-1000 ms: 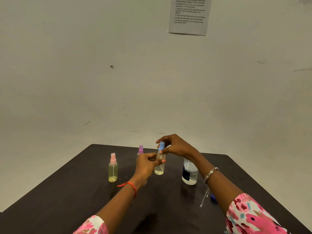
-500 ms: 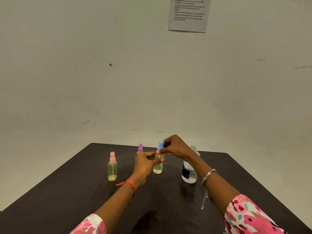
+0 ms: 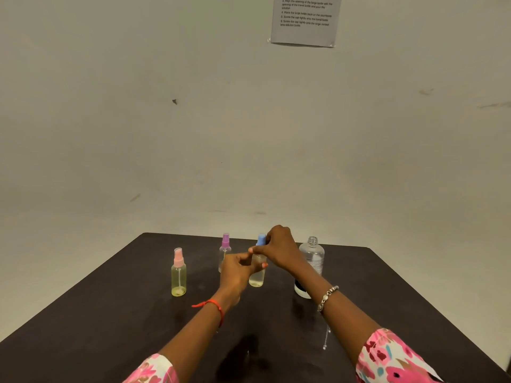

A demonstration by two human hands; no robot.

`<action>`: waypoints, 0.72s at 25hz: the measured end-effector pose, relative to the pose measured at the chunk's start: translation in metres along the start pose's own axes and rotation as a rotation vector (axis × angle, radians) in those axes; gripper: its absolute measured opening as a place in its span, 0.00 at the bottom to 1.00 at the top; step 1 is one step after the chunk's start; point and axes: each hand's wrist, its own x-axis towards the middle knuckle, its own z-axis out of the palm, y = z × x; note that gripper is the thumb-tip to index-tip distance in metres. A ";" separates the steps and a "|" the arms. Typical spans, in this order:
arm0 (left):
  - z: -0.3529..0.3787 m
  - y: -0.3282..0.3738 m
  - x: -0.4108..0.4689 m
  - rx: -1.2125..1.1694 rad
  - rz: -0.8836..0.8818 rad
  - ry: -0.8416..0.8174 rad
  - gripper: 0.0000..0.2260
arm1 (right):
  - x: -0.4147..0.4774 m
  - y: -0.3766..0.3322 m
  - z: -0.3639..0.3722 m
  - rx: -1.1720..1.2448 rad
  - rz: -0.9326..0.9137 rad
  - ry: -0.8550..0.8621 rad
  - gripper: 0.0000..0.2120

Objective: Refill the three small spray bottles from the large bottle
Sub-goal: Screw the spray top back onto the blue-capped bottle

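Note:
Three small spray bottles stand on the dark table (image 3: 110, 313). The pink-capped bottle (image 3: 178, 273) stands alone at the left, holding yellowish liquid. Behind my left hand, the purple-capped bottle (image 3: 225, 248) is partly hidden. My left hand (image 3: 237, 270) grips the body of the blue-capped bottle (image 3: 257, 276), which holds pale liquid. My right hand (image 3: 279, 248) pinches its blue spray cap (image 3: 261, 240) from above. The large clear bottle (image 3: 312, 261) stands uncapped just right of my right wrist, its lower part hidden by my forearm.
A thin clear dip tube or small part (image 3: 326, 340) lies on the table below my right forearm. A printed instruction sheet (image 3: 304, 20) hangs on the pale wall. The table's far edge runs just behind the bottles.
My view has tilted slightly, so the large bottle's open neck has come out from behind my right hand. Both hands stay on the blue-capped bottle, with fingers shifting around the cap.

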 end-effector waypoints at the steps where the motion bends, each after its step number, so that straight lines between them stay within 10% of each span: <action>1: 0.000 -0.002 0.002 -0.014 -0.013 -0.018 0.16 | 0.001 0.004 0.003 0.013 0.007 0.014 0.22; 7: -0.011 -0.026 0.027 0.007 -0.151 -0.030 0.37 | 0.010 0.034 0.023 0.035 0.066 0.051 0.20; 18: -0.025 -0.063 0.046 0.051 -0.210 0.168 0.26 | 0.011 0.052 0.055 -0.004 0.195 -0.044 0.24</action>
